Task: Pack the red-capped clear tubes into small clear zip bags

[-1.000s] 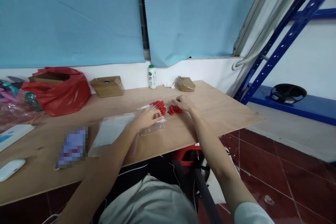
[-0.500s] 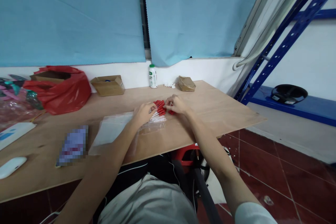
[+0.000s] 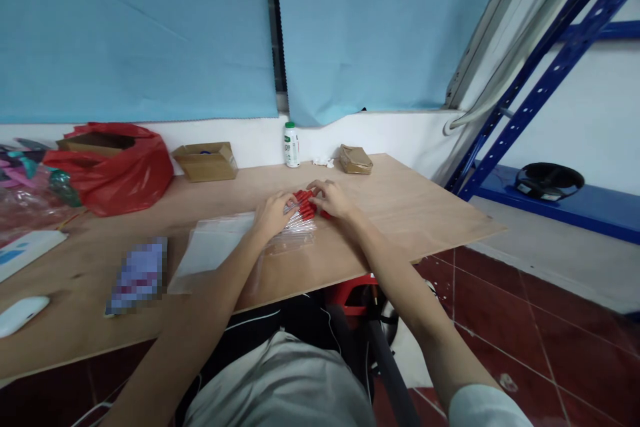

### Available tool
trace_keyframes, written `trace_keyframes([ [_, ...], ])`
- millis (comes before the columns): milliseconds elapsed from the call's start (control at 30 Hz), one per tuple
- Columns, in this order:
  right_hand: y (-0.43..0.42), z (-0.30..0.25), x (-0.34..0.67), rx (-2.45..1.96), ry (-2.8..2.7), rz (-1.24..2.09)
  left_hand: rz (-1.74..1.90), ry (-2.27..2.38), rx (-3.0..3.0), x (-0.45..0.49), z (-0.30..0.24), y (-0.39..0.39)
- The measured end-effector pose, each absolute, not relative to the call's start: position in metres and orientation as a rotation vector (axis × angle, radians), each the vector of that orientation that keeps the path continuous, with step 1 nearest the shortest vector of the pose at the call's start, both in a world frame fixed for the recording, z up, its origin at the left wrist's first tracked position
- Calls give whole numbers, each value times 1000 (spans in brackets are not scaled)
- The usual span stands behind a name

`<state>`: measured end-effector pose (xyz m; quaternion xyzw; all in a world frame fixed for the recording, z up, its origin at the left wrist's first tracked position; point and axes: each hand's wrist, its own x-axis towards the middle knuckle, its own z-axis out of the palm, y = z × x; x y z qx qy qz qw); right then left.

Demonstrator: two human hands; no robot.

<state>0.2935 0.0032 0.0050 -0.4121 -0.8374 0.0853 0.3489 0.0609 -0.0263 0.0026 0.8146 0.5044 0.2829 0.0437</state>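
Note:
A bunch of clear pens with red caps [image 3: 303, 210] lies on the wooden table [image 3: 400, 207], on top of clear plastic bags [image 3: 215, 250]. My left hand [image 3: 273, 213] rests on the pens' clear barrels, fingers curled over them. My right hand [image 3: 333, 199] has come up against the red caps from the right, fingers bent and pinching at them. A few loose red caps are mostly hidden under my right hand.
At the back stand a red plastic bag with a box in it [image 3: 113, 167], a small cardboard box [image 3: 206, 161], a white bottle [image 3: 291, 145] and a brown packet [image 3: 355, 159]. A white mouse [image 3: 23, 313] lies at left. A blue shelf rack [image 3: 550, 60] rises at right.
My right hand moved left from the loose red caps to the capped ends of the pens. My left hand slid slightly forward along the bunch.

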Motion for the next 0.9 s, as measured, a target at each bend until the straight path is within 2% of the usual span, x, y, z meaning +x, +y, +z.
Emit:
trace_keyframes([
  [567,-16,20,288,-759,-2024,430,943,1407,2485,72,11,-39],
  [900,-24,22,275,-700,-2105,277,786,1523,2505,76,12,-42],
])
